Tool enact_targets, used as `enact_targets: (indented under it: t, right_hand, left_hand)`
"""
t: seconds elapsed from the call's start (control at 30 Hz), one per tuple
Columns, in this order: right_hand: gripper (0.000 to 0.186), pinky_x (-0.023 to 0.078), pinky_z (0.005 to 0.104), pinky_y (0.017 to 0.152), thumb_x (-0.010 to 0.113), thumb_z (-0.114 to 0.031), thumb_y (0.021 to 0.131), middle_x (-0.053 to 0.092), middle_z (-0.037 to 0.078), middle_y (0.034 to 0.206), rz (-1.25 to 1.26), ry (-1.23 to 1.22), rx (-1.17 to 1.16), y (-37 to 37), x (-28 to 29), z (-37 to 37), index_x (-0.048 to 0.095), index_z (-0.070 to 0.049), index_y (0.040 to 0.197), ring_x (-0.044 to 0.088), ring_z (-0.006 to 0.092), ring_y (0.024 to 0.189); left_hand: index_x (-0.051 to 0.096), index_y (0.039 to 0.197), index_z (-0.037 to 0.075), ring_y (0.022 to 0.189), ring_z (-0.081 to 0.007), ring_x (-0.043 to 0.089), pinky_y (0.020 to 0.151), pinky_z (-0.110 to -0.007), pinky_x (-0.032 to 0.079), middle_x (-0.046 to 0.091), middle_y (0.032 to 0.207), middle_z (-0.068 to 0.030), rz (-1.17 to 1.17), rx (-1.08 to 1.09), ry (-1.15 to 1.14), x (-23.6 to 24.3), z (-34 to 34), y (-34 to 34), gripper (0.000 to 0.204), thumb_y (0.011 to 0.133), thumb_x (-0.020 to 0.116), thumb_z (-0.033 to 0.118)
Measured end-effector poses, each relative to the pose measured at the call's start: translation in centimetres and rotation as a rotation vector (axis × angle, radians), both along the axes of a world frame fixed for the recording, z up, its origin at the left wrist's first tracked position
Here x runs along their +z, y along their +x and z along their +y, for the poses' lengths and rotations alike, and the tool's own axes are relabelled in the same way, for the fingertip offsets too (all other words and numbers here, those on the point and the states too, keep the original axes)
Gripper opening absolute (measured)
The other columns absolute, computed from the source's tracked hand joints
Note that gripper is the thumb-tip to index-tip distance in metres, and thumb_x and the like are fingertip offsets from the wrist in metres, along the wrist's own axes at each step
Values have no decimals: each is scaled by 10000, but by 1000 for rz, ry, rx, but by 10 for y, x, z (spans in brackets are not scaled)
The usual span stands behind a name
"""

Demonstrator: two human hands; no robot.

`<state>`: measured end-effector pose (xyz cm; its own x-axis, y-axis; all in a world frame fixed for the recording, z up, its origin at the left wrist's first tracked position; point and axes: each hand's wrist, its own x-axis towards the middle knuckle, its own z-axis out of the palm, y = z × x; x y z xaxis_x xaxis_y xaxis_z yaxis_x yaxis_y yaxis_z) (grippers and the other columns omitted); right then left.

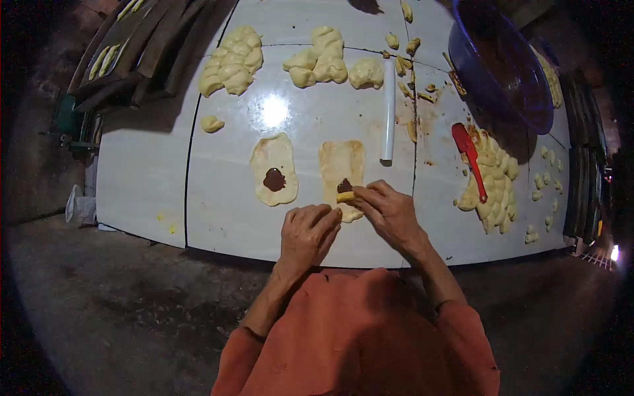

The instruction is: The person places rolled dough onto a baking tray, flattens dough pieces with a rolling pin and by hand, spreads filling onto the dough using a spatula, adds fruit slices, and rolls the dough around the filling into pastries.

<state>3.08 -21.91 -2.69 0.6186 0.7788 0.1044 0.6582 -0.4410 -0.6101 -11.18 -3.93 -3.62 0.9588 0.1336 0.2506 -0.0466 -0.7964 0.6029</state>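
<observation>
My right hand (391,210) is closed on a yellow piece of banana (345,197), held over a flattened dough sheet (333,162). Just beyond the piece, a dab of dark brown filling (345,185) sits on that dough. My left hand (307,231) has its fingers curled together, their tips at the near left edge of the same sheet. To the left lies a second flattened dough sheet (265,156), bearing a larger dark brown blob (274,179).
Dough clusters (232,61) (323,58) lie farther back. A white rod (388,112) is near banana pieces (402,65). On the right are a blue basin (462,49), a red spatula (469,153) and many dough balls (496,198). Dark trays (155,49) stand far left.
</observation>
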Motion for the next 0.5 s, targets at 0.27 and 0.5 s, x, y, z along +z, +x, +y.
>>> enact_targets:
  t: [0.27, 0.5]
  right_hand:
    - [255, 583, 374, 668, 756, -243, 899, 662, 74, 1075, -94, -58, 109, -11, -11, -16, 719, -114, 1116, 710, 227, 860]
    - [170, 583, 378, 764, 624, -147, 1010, 725, 152, 1049, 516, 104, -270, 3, 3, -10, 685, -30, 1117, 739, 274, 901]
  left_hand:
    - [728, 1030, 117, 941, -273, 660, 793, -416, 497, 683, 1014, -36, -69, -113, 64, -7, 11, 20, 246, 810, 827, 165]
    - [703, 997, 12, 1019, -364, 663, 884, -457, 538, 694, 1084, -179, -83, 52, -71, 1, 21, 35, 121, 903, 693, 88]
